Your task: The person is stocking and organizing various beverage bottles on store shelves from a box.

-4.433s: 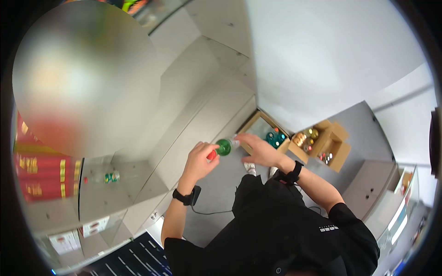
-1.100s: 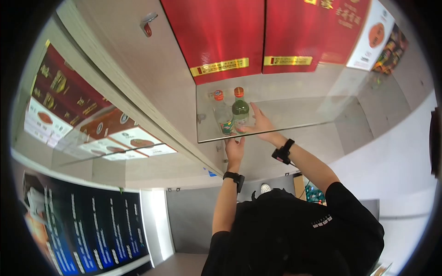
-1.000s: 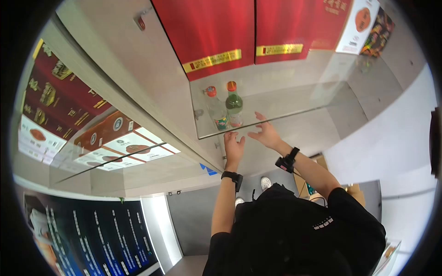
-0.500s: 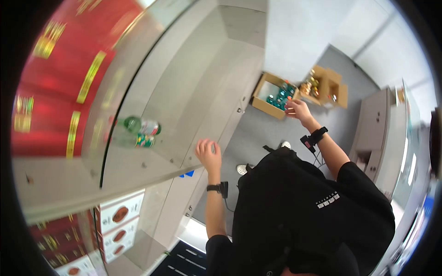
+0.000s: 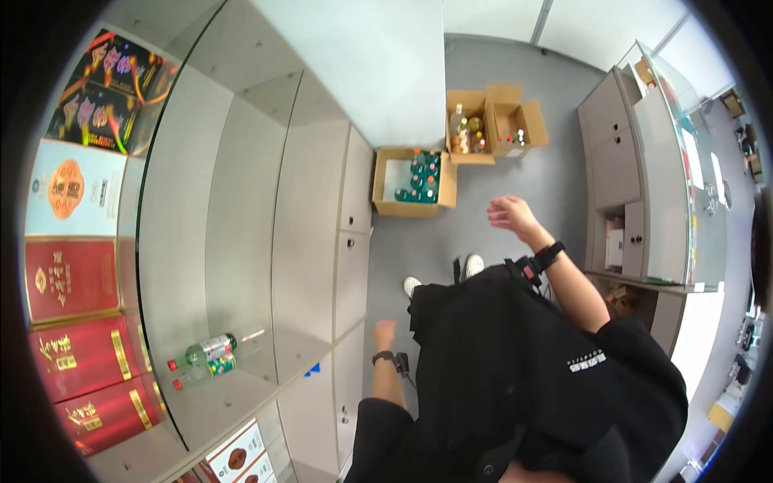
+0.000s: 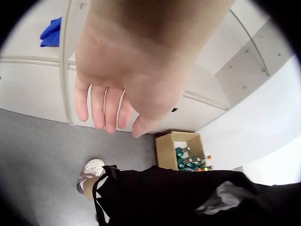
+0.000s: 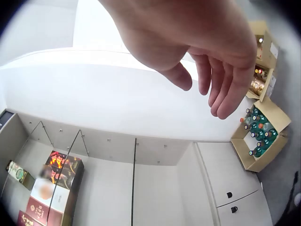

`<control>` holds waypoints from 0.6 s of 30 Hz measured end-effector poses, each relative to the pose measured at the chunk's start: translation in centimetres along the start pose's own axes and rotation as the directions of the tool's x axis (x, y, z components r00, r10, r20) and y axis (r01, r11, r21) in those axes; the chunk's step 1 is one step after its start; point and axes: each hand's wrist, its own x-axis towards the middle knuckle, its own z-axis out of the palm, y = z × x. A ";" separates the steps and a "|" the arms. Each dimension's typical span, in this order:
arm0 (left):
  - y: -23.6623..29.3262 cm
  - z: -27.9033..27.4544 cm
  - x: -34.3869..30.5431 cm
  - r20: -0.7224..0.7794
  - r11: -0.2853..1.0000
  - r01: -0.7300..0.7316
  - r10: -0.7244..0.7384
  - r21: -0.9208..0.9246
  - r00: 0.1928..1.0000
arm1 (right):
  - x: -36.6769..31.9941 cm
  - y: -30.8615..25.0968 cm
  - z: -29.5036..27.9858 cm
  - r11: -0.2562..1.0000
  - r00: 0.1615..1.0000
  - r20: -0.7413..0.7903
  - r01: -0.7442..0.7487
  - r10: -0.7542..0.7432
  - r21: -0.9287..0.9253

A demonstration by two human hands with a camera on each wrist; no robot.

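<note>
R hand (image 5: 512, 216) now off green btl (image 5: 211, 348), well apart from fingers, loosely bent; L hand (image 6: 127, 70) fingers slightly spread. Btl prob. done.

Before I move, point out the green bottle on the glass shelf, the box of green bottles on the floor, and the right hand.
Green bottle (image 5: 216, 348): head view, on its label.
Box of green bottles (image 5: 405, 209): head view, on its cardboard side.
Right hand (image 5: 514, 216): head view, mid-hand.
</note>
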 end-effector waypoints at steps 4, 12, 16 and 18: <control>11.0 -3.1 4.4 0.021 0.982 0.010 -0.006 -0.188 1.000 | 3.3 -1.1 -0.4 0.991 1.000 -0.003 -0.006 0.006 -0.134; 17.4 -2.0 19.1 0.145 0.992 0.022 -0.003 -0.127 0.989 | 9.0 -1.4 3.1 0.973 0.989 -0.002 -0.147 0.149 -0.180; 21.2 -2.3 26.4 0.250 0.997 0.045 -0.061 0.067 0.966 | 12.5 -2.5 6.1 0.959 0.963 -0.020 -0.270 0.270 -0.090; 22.9 -1.8 30.2 0.267 0.993 0.053 -0.081 0.110 0.960 | 14.7 -2.4 7.5 0.951 0.951 0.001 -0.310 0.310 0.020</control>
